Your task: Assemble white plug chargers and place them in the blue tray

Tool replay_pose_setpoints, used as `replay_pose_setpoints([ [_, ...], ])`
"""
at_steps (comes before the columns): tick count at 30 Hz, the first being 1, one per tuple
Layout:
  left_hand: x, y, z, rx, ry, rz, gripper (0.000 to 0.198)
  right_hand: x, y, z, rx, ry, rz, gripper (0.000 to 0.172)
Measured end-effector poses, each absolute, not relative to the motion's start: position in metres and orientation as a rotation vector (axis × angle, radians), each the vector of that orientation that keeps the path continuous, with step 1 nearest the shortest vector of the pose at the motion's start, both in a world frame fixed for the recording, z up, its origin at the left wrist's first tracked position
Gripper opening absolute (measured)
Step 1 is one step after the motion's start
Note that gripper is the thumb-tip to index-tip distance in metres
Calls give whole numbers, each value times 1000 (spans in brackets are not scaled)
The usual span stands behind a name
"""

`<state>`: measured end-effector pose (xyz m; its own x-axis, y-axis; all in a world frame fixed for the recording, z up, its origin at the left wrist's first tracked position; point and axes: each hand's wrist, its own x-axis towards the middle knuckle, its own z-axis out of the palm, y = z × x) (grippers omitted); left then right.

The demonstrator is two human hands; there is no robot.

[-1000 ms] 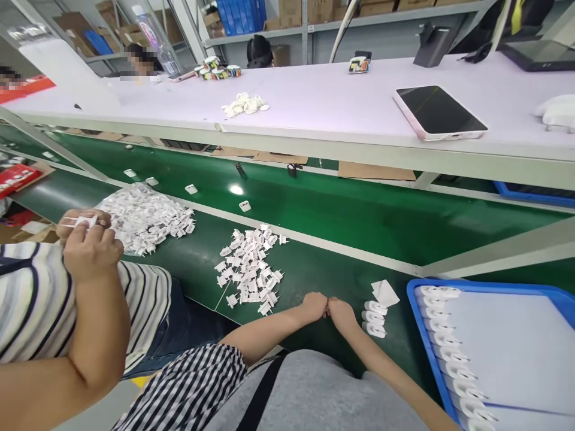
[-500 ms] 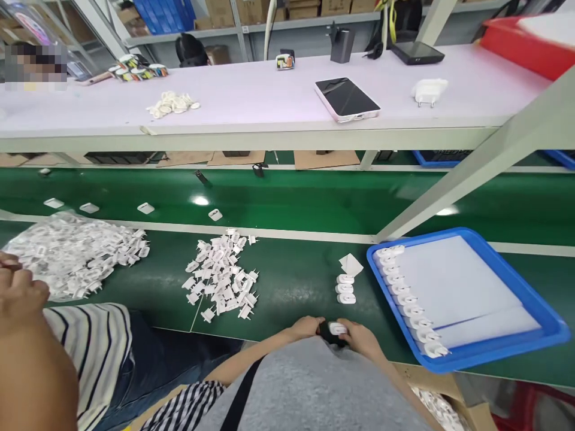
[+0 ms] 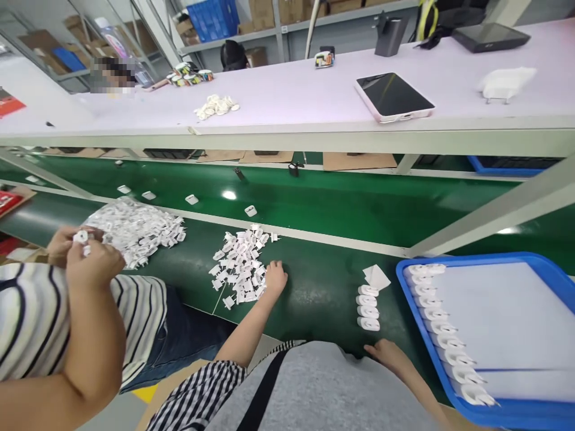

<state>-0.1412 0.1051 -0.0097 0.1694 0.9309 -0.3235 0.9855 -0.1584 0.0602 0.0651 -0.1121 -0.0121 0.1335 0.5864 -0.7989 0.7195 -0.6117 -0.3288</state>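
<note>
My left hand (image 3: 275, 278) is at the right edge of a pile of white plug parts (image 3: 242, 263) with metal pins. Its fingers are bent and slightly apart, and no part shows in them. Close to the front edge of the green table, my right hand (image 3: 387, 354) has its index finger stretched out and holds nothing visible. Just beyond it, several white plug pieces (image 3: 368, 311) stand in a short row. A folded white paper (image 3: 376, 277) lies at the far end of that row.
On the right is a blue tray (image 3: 401, 281) with white plugs lined along its left side. To the left, a co-worker's hands (image 3: 87, 251) hold a white part near a larger heap (image 3: 135, 224). A raised shelf carries a phone (image 3: 394, 97) and a white charger (image 3: 507, 84).
My hands were together, holding a white piece and something black. Now they are apart, the left having moved to the pile. The row has gained a piece. The view has shifted left.
</note>
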Motion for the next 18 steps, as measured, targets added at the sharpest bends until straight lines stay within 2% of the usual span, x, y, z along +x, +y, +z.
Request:
replay_pose_setpoints([
  [4,-156,119,-13,2125,1853,-478,32,50,-98,-16,2229,1526,-1469,29],
  [8,-143,111,-23,2125,1556,-347,35,26,-67,-28,2317,1706,-1573,21],
  [12,-117,82,-37,1715,1260,-155,31,-1,-36,-47,2555,1584,-1849,34],
  [15,-104,64,-43,1351,1052,-107,26,-12,-21,-53,2755,1517,-1681,40],
  [18,-99,76,-37,1349,965,-164,21,-14,-12,-51,2814,1530,-1446,40],
])
